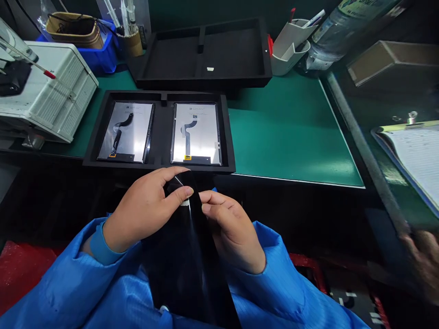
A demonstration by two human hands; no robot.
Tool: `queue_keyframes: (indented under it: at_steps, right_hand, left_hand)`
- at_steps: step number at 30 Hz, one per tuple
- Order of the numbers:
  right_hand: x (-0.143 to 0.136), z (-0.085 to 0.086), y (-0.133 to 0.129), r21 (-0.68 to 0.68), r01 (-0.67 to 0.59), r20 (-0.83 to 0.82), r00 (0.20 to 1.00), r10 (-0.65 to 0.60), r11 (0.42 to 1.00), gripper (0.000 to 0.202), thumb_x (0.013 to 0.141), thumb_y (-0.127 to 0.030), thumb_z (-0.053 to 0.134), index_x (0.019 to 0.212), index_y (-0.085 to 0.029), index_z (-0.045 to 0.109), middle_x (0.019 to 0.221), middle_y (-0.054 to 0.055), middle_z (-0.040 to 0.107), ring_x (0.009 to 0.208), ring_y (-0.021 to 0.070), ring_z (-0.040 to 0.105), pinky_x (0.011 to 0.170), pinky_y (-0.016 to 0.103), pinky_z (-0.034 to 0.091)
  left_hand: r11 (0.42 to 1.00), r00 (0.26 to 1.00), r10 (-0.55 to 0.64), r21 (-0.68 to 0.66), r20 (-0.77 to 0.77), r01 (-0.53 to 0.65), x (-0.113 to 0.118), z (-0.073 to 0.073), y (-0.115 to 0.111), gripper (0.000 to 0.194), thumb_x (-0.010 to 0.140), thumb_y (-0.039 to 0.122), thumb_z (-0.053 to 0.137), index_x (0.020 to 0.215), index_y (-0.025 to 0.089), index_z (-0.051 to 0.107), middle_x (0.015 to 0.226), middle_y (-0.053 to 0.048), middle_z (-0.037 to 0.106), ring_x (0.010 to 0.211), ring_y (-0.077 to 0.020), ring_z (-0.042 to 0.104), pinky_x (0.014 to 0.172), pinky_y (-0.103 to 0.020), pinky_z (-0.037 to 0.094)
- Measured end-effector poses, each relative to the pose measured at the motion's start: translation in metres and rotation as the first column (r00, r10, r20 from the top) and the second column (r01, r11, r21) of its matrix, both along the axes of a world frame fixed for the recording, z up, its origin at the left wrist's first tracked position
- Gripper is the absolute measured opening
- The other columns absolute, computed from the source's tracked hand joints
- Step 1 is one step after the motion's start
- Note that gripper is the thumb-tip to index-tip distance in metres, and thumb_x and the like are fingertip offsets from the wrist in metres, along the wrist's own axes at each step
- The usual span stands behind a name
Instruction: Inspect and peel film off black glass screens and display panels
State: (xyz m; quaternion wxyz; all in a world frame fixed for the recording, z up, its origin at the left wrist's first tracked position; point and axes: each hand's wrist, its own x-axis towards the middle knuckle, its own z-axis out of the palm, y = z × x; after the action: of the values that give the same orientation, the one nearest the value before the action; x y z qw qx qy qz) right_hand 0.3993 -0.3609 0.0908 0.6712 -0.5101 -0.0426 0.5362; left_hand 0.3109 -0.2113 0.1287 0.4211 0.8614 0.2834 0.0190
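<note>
A long, glossy black sheet (192, 265) hangs in front of my blue smock, its upper end held between both hands. My left hand (144, 205) pinches its top edge, thumb on the near face beside a small whitish tab (185, 202). On the sheet's right edge, my right hand (236, 228) closes thumb and forefinger; its other fingers are curled and partly hidden. Just beyond my hands lies a black foam tray (161, 137) with two compartments. Each holds a silver-backed display panel, the left one (128, 130) and the right one (206, 135), with a dark flex cable.
Behind stands another black tray (233, 50) with a white scrap in it. A white box (41, 91) and blue bin (99, 55) are at left. Pen holder (291, 45), bottle (325, 45) and clipboard (414, 141) are at right, with another person's blurred hand (423, 256).
</note>
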Motion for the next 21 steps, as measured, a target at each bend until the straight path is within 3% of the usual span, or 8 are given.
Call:
queue_keyframes:
  at_steps: [6,10,15,21]
  right_hand:
    - [0.001,-0.001,0.0,-0.005,0.035,0.197,0.98,-0.033,0.999,0.03,0.081,-0.045,0.073,0.069,-0.019,0.065,0.06,-0.004,0.046,0.057,0.0114,0.034,0.056,0.027,0.029]
    - [0.004,-0.003,0.008,-0.011,0.056,0.34,0.939,-0.049,0.998,0.049,0.082,-0.057,0.072,0.057,-0.019,0.054,0.055,-0.006,0.035,0.054,0.0102,0.025,0.051,0.027,0.025]
    - [0.004,-0.013,0.012,0.079,0.044,0.041,0.998,-0.047,0.996,0.044,0.082,-0.059,0.072,0.063,-0.02,0.063,0.056,-0.003,0.049,0.053,0.0116,0.042,0.054,0.027,0.038]
    - [0.005,-0.015,0.008,0.123,-0.022,-0.029,0.999,0.026,0.992,0.038,0.083,-0.058,0.071,0.075,-0.021,0.074,0.061,0.001,0.063,0.055,0.0145,0.055,0.06,0.03,0.045]
  left_hand:
    - [1.0,1.0,-0.004,-0.001,-0.005,0.004,0.0,0.0,-0.002,0.037,0.089,0.046,0.063,0.12,0.028,0.072,0.087,-0.004,0.075,0.098,-0.0301,0.071,0.074,-0.037,0.056]
    - [0.999,1.0,0.0,-0.032,0.013,0.0,-0.001,-0.002,-0.002,0.038,0.088,0.045,0.065,0.122,0.029,0.071,0.098,-0.004,0.076,0.101,-0.0297,0.07,0.078,-0.038,0.057]
    - [0.993,1.0,0.006,-0.118,0.019,-0.004,-0.003,-0.006,0.0,0.042,0.092,0.048,0.062,0.127,0.027,0.068,0.115,-0.005,0.075,0.106,-0.0279,0.069,0.089,-0.04,0.056]
    - [0.989,0.999,-0.003,-0.15,0.039,0.008,-0.004,-0.007,0.002,0.039,0.093,0.045,0.062,0.126,0.026,0.069,0.121,-0.004,0.074,0.108,-0.0253,0.069,0.097,-0.038,0.053]
